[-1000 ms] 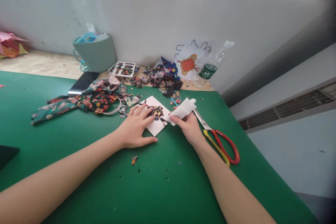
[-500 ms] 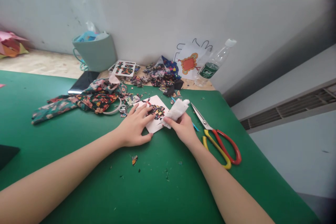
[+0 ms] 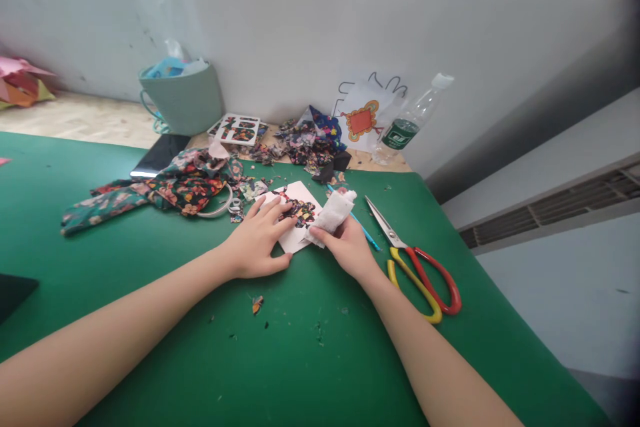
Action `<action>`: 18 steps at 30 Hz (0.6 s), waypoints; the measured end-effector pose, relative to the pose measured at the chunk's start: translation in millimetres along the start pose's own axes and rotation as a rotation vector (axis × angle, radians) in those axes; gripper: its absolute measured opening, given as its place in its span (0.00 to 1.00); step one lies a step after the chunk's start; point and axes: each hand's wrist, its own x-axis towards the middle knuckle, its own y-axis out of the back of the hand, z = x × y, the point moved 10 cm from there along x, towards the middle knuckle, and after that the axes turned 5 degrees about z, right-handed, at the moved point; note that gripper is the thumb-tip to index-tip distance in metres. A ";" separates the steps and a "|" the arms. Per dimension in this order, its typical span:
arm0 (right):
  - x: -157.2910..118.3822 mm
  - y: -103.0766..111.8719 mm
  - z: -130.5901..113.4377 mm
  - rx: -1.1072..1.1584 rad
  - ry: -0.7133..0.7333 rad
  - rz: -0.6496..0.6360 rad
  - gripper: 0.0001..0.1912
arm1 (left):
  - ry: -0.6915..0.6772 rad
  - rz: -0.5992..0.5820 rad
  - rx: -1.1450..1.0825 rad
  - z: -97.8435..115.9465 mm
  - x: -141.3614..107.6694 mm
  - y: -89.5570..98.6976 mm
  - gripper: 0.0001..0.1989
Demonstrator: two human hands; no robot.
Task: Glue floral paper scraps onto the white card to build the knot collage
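Observation:
My left hand (image 3: 257, 243) lies flat with fingers spread on a white card (image 3: 309, 195), pressing its left side. Dark, multicoloured flowered fabric pieces (image 3: 303, 215) cover the middle of the card, partly hidden under my fingers. My right hand (image 3: 350, 250) grips a crumpled white tissue (image 3: 332, 212) between thumb and fingers. The tissue's lower end sits over the card's right edge; whether it presses on the card I cannot tell. A blue pen (image 3: 369, 236) lies just right of that hand. Large scissors (image 3: 397, 243) with one red and one yellow handle lie beyond the pen.
Flowered cloth (image 3: 175, 188) and a phone (image 3: 159, 155) lie to the left. Behind are a green basket (image 3: 183, 103), patterned cards (image 3: 240, 129), a heap of fabric scraps (image 3: 307, 140) and a leaning plastic bottle (image 3: 403, 133). Small scraps (image 3: 257, 305) dot the green mat (image 3: 200, 360).
My right hand has shifted the tissue slightly left and down at the card's right edge. My left hand stays in place on the card.

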 end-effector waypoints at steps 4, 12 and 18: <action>-0.6 0.4 -1.1 -0.060 0.009 0.005 0.22 | -0.001 0.007 -0.015 0.5 0.4 0.6 0.30; -0.3 1.1 -0.7 -0.136 0.023 0.009 0.20 | -0.002 0.016 -0.011 1.7 0.6 3.1 0.29; 0.4 2.7 -1.2 -0.142 0.026 0.019 0.19 | 0.004 0.020 -0.021 3.0 2.0 4.0 0.28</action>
